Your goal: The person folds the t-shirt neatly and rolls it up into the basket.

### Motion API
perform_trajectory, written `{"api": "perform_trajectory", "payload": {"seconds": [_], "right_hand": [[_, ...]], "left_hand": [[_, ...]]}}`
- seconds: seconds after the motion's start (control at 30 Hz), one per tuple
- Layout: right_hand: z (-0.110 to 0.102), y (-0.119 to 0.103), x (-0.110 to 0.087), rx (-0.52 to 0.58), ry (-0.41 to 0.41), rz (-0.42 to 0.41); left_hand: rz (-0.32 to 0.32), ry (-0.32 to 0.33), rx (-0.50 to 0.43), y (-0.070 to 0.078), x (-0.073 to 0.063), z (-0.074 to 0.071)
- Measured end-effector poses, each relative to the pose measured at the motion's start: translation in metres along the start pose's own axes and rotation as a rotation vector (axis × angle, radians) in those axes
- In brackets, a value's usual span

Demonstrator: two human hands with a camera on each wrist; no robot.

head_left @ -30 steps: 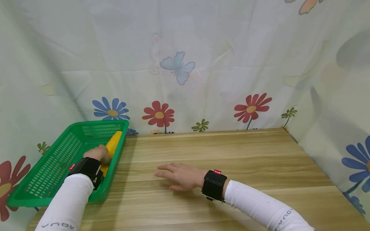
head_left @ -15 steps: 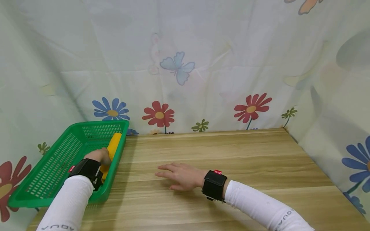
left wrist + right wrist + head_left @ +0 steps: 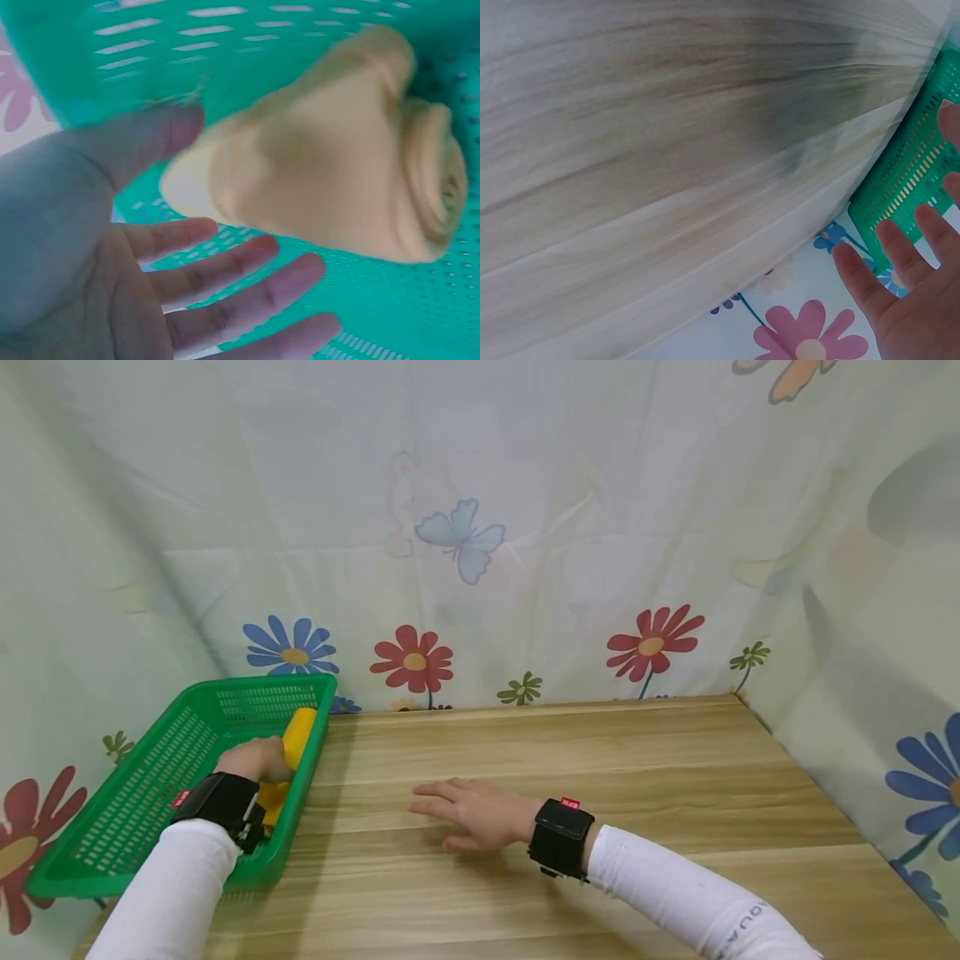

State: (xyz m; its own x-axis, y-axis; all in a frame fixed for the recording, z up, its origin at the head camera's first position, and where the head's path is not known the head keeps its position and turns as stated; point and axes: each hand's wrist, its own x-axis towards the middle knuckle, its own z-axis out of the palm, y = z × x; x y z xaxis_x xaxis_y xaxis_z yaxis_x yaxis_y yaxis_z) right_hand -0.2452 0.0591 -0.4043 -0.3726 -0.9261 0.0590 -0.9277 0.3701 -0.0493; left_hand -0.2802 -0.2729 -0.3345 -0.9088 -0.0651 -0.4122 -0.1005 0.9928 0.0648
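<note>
A rolled yellow cloth lies along the right wall inside the green basket. My left hand reaches into the basket beside the roll, covering its middle. In the left wrist view, the thumb and fingers of that hand are extended and spread next to the narrow end of the cloth. The thumb lies near this end; whether it touches cannot be made out. Over the wooden table, my right hand holds nothing, palm down with fingers stretched toward the basket.
The basket stands at the table's left side, its perforated wall seen in the right wrist view. A flower-printed curtain hangs behind the table and along both sides.
My left hand has shifted slightly inside the basket, and more yellow cloth shows below it. The right hand has hardly moved.
</note>
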Motion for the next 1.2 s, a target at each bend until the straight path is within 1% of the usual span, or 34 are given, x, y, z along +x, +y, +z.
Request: {"api": "perform_trajectory", "payload": {"seconds": [0.23, 0.3, 0.37, 0.5, 0.57, 0.7, 0.8, 0.93, 1.0, 1.1, 1.2], "right_hand": [[-0.001, 0.004, -0.002, -0.015, 0.004, 0.024], [-0.002, 0.005, -0.004, -0.016, 0.004, 0.04], [-0.003, 0.006, -0.006, -0.018, 0.007, 0.058], [-0.006, 0.009, -0.01, -0.044, 0.0, 0.098], [-0.007, 0.011, -0.012, -0.059, -0.007, 0.114], [-0.009, 0.013, -0.018, -0.072, 0.002, 0.132], [-0.01, 0.016, -0.025, -0.063, 0.03, 0.144], [-0.013, 0.022, -0.035, -0.07, 0.063, 0.162], [-0.015, 0.026, -0.04, -0.092, 0.062, 0.179], [-0.016, 0.03, -0.049, -0.107, 0.062, 0.202], [-0.016, 0.032, -0.058, -0.115, 0.063, 0.221]], "left_hand": [[0.028, 0.05, 0.022, 0.015, -0.004, -0.013], [0.046, 0.089, 0.027, 0.019, -0.004, -0.014], [0.063, 0.146, 0.031, 0.023, -0.005, -0.013], [0.109, 0.27, 0.03, 0.034, -0.008, -0.011], [0.136, 0.31, 0.028, 0.041, -0.01, -0.009], [0.195, 0.345, 0.05, 0.054, -0.016, -0.006], [0.246, 0.359, 0.077, 0.064, -0.021, -0.004], [0.316, 0.413, 0.125, 0.078, -0.026, -0.003], [0.342, 0.441, 0.136, 0.085, -0.028, 0.0], [0.368, 0.47, 0.142, 0.095, -0.029, 0.006], [0.4, 0.496, 0.129, 0.104, -0.029, 0.017]]}}
